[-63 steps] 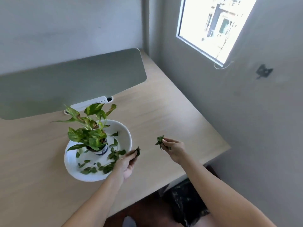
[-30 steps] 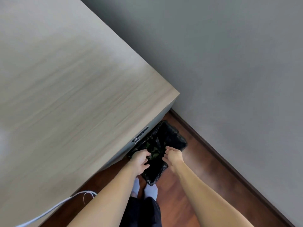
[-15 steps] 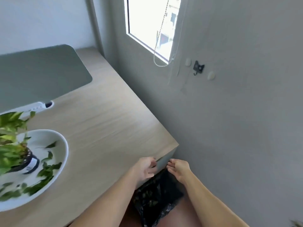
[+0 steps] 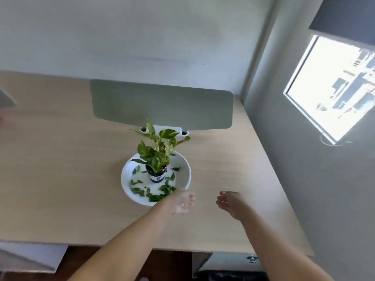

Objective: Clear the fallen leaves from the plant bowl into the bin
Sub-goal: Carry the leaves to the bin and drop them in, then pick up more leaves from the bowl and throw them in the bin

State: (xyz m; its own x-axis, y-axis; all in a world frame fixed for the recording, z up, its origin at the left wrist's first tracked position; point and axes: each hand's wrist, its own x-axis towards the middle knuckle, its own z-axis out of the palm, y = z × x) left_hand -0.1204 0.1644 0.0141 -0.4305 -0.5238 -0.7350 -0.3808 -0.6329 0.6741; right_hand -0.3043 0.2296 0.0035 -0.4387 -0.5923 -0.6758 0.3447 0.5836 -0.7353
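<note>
A white plant bowl (image 4: pixel 185 165) stands mid-desk with a small potted plant (image 4: pixel 157 151) in its middle. Several fallen green leaves (image 4: pixel 162 189) lie on the bowl's floor, mostly at the front and left. My left hand (image 4: pixel 183 201) hovers at the bowl's front right rim, fingers loosely apart, holding nothing. My right hand (image 4: pixel 231 201) is over the bare desk to the right of the bowl, open and empty. A strip of the bin's black bag (image 4: pixel 231 276) shows under the desk at the bottom edge.
A grey divider panel (image 4: pixel 162 106) stands behind the bowl on a white clamp base (image 4: pixel 166 129). The wooden desk (image 4: pixel 60 179) meets a grey wall on the right, where a bright window (image 4: pixel 332 88) sits. The desk's front edge runs low across the view.
My hands dropped their leaves into the black bin bag under the desk, then came back up empty over the desk. The view swung from the bin back to the bowl.
</note>
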